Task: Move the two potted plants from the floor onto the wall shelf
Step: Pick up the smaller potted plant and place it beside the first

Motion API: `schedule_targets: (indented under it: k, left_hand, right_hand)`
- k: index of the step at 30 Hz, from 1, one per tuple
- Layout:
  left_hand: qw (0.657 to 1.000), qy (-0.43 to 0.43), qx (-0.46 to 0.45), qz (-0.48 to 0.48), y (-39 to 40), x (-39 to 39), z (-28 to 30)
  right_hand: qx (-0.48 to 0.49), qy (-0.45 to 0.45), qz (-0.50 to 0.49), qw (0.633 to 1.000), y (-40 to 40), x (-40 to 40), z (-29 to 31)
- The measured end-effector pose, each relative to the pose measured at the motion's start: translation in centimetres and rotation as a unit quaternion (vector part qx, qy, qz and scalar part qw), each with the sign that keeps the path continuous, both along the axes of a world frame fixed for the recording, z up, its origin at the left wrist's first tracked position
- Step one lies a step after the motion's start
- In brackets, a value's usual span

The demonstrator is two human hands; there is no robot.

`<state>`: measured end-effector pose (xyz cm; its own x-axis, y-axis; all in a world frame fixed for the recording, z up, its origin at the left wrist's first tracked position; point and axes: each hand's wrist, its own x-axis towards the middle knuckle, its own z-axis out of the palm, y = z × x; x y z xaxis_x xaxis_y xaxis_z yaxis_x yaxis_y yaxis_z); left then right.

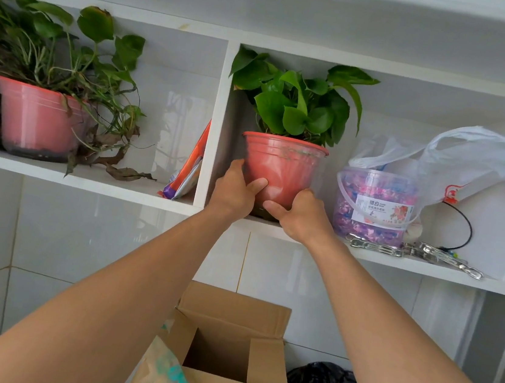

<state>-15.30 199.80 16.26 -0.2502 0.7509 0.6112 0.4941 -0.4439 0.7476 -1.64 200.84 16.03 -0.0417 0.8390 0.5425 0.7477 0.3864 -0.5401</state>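
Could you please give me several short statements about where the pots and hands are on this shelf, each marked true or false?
1. Both hands, left hand and right hand, grip the pot in the right compartment. True.
2. The pot in the left compartment is also held. False: no hand touches it.
3. A clear tub stands right of the held pot. True.
4. The cardboard box sits on the shelf. False: it is below the shelf.

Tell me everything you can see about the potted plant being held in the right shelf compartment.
The potted plant is a red-orange, plastic-looking pot with a rolled rim, tapering downward, holding glossy green heart-shaped leaves. It stands upright at the left end of the right compartment of the wall shelf, near the divider. The left hand and right hand clasp its lower sides. Its base is hidden, so I cannot tell whether it is fully set down.
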Motion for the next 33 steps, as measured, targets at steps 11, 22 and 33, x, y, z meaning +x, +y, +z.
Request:
schedule_targets:
  k: [11,22,33]
  left_hand:
    - [0.999,-0.009,-0.041,0.011,0.6,0.1,0.2]
    - [0.998,0.04,-0.051,0.025,-0.4,-0.4,-0.4]
    - [0.995,0.08,-0.049,-0.015,-4.9,-1.3,-2.0]
  right_hand:
    - [-0.015,0.01,-0.007,1.0,0.4,0.4,0.4]
    - [0.025,0.047,-0.026,0.998,-0.6,0.0,-0.5]
    - [0.045,0.17,0.029,0.984,-4.4,1.1,-1.5]
